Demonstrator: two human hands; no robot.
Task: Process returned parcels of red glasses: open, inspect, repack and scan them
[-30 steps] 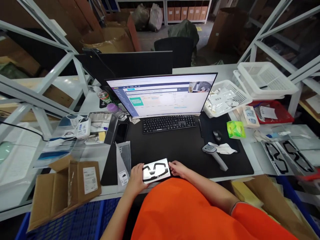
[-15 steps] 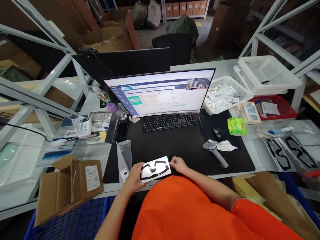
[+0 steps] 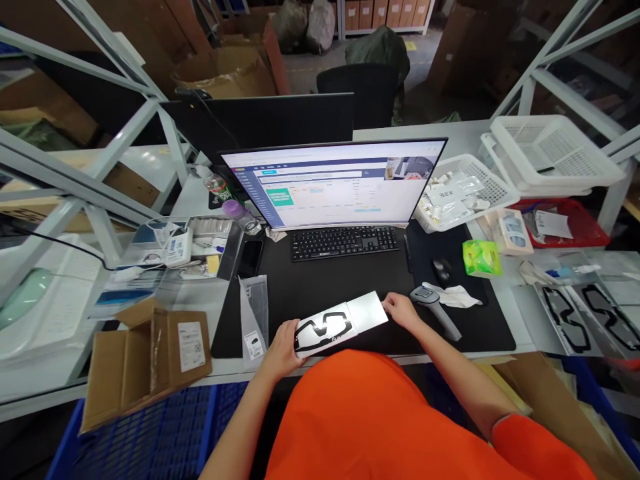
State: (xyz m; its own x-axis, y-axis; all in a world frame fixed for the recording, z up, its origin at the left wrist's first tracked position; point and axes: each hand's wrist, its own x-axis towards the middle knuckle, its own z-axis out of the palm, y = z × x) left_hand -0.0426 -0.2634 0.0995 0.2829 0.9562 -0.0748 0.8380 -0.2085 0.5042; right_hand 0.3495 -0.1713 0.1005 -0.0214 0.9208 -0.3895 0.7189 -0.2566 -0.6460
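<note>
My left hand (image 3: 283, 349) is closed around the left end of a flat white sleeve (image 3: 327, 333) printed with a bold black outline shape. A plain white inner piece (image 3: 367, 313) sticks out of the sleeve's right end. At its far right edge, my right hand (image 3: 401, 312) pinches it between thumb and fingers. Both parts are held tilted above the black desk mat (image 3: 320, 283), near its front edge. Left of my left hand lies a clear plastic bag (image 3: 254, 317) with a white label. A grey barcode scanner (image 3: 435, 310) rests just right of my right hand.
The keyboard (image 3: 345, 243) and monitor (image 3: 330, 190) stand ahead. An open cardboard box (image 3: 143, 363) is at the left. To the right are a mouse (image 3: 442, 272), a green tissue pack (image 3: 481, 258), a filled white basket (image 3: 453, 193) and similar black-printed packages (image 3: 566, 319).
My right hand has moved right and slightly up, drawing the plain white inner piece out of the sleeve. My left hand still grips the sleeve's left end. The camera view has shifted slightly.
</note>
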